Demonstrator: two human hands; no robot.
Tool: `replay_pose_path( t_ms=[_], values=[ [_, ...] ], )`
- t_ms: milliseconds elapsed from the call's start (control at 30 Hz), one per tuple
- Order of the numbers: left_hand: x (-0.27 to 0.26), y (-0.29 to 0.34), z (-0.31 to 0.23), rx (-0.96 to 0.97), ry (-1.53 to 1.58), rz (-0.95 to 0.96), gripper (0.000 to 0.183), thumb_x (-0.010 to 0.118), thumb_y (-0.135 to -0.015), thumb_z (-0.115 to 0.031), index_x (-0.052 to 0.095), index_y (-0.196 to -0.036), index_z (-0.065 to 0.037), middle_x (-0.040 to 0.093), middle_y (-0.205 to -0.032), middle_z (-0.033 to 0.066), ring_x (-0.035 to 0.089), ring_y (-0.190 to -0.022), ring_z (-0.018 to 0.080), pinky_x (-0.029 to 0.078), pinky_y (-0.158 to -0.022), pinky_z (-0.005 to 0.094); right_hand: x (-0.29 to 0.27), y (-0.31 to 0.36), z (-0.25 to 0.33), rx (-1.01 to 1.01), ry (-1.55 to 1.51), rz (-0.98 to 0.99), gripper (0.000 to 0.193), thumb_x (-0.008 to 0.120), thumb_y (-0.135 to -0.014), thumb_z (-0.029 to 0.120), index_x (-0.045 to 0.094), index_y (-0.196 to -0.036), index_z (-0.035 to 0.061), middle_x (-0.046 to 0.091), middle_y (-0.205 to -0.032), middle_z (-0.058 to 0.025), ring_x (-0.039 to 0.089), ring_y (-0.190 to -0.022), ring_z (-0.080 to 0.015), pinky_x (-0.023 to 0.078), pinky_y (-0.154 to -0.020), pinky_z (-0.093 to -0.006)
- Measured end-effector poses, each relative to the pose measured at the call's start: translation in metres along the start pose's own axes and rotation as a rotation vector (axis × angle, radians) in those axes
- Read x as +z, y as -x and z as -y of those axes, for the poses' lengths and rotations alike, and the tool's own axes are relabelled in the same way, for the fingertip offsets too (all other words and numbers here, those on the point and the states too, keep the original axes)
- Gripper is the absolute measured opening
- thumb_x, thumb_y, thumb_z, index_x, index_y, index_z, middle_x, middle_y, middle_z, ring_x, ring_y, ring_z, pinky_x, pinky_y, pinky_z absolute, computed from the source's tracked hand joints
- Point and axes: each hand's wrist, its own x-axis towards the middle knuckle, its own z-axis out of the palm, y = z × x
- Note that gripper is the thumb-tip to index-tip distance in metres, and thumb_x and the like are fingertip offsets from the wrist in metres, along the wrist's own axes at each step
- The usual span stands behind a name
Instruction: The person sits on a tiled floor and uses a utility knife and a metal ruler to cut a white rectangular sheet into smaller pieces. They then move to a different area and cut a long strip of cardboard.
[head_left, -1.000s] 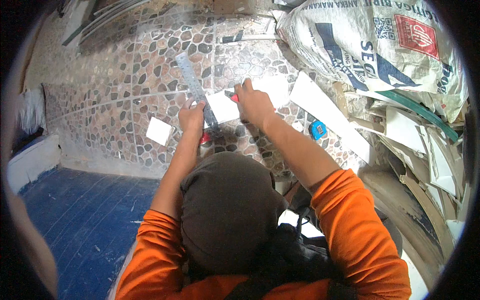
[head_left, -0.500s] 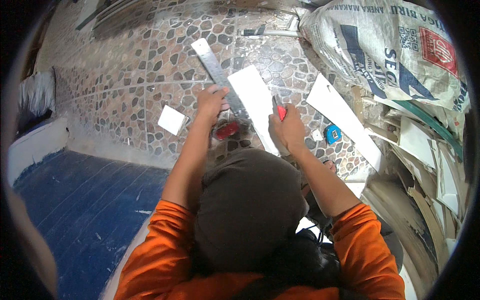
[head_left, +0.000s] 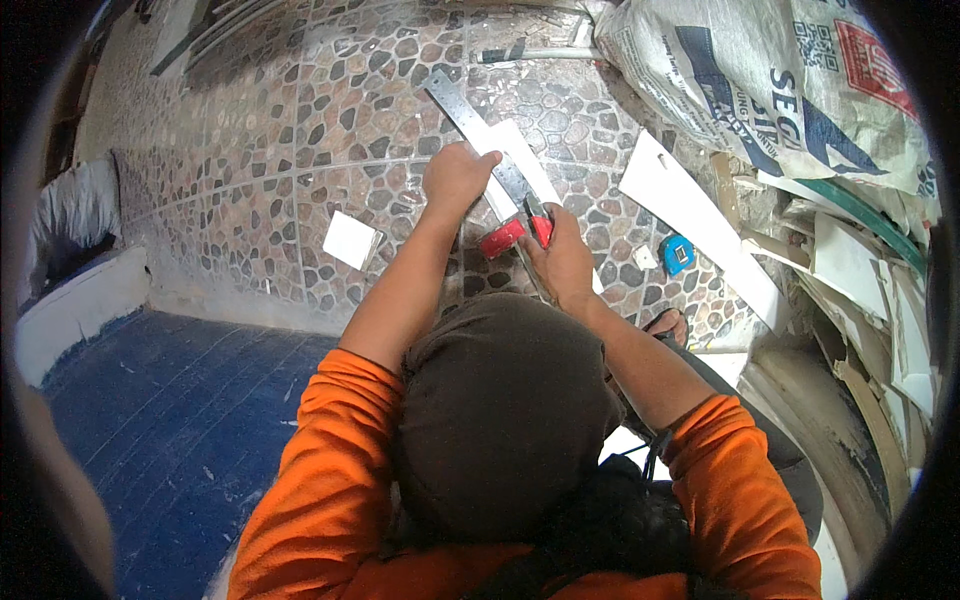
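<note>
My left hand (head_left: 458,182) is closed at the edge of a steel try square (head_left: 462,112), its thumb on the blade. The square's red stock (head_left: 501,239) points toward me. Under the blade lies a white board strip (head_left: 527,155), partly covered by the square and by my right hand (head_left: 566,262). That hand is wrapped round a red utility knife (head_left: 541,229), whose dark tip is at the blade's lower end, beside the stock. Whether the knife touches the strip I cannot tell.
Right of my hands lie a blue tape measure (head_left: 679,255), a small white piece (head_left: 645,258) and a long white board (head_left: 690,215). A white square stack (head_left: 351,240) sits left. Board scraps (head_left: 850,265) and a printed sack (head_left: 720,90) crowd the right side.
My left hand and the try square have shifted right, and the blade now lies over the strip. My right hand with the knife has moved slightly left, up against the square.
</note>
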Motion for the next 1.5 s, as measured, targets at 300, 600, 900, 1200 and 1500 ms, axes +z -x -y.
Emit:
replay_pose_path(
  t_ms=[300,600,900,1200,1500],
  values=[
    [0.017,0.001,0.008,0.334,-0.232,-0.165,0.087,0.081,-0.082,-0.039,0.043,-0.153,-0.006,0.034,-0.159,0.0293,0.034,-0.146,0.0457,0.032,-0.117,0.0536,0.005,0.003,0.007,0.038,0.072,0.029,0.065,0.076,-0.089,0.019,0.044,-0.144,0.0077,0.057,-0.130,-0.0222,0.064,-0.111,-0.0432,0.052,-0.091,-0.0490],
    [0.027,-0.006,0.025,0.395,-0.163,-0.009,0.094,0.079,-0.086,-0.035,0.029,-0.161,-0.007,0.016,-0.167,0.0298,0.024,-0.152,0.0489,0.028,-0.123,0.0492,0.022,0.007,-0.008,-0.003,0.037,-0.061,0.060,0.072,-0.091,0.016,0.043,-0.144,0.0121,0.058,-0.130,-0.0175,0.065,-0.109,-0.0419,0.053,-0.087,-0.0506],
    [0.029,-0.008,0.024,0.419,-0.176,-0.013,0.093,0.076,-0.089,-0.033,0.026,-0.160,-0.001,0.013,-0.167,0.0309,0.023,-0.151,0.0496,0.028,-0.123,0.0478,0.026,0.002,-0.016,-0.122,0.004,-0.190,0.044,0.064,-0.096,0.015,0.046,-0.137,0.0108,0.062,-0.113,-0.0191,0.067,-0.089,-0.0445,0.053,-0.072,-0.0535],
    [0.027,-0.006,0.022,0.384,-0.143,0.020,0.095,0.076,-0.089,-0.035,0.024,-0.160,0.001,0.009,-0.167,0.0312,0.021,-0.153,0.0475,0.028,-0.123,0.0461,0.018,0.001,-0.008,-0.003,-0.026,-0.125,0.033,0.054,-0.105,0.023,0.048,-0.135,0.0123,0.065,-0.121,-0.0229,0.065,-0.107,-0.0458,0.052,-0.088,-0.0522],
    [0.029,-0.003,0.021,0.386,-0.187,-0.042,0.093,0.075,-0.088,-0.035,0.027,-0.159,0.001,0.014,-0.167,0.0304,0.023,-0.152,0.0479,0.027,-0.123,0.0472,0.012,-0.003,-0.002,0.085,-0.073,-0.046,0.030,0.050,-0.104,0.019,0.049,-0.132,0.0104,0.058,-0.128,-0.0210,0.062,-0.108,-0.0457,0.051,-0.088,-0.0541]
  ],
)
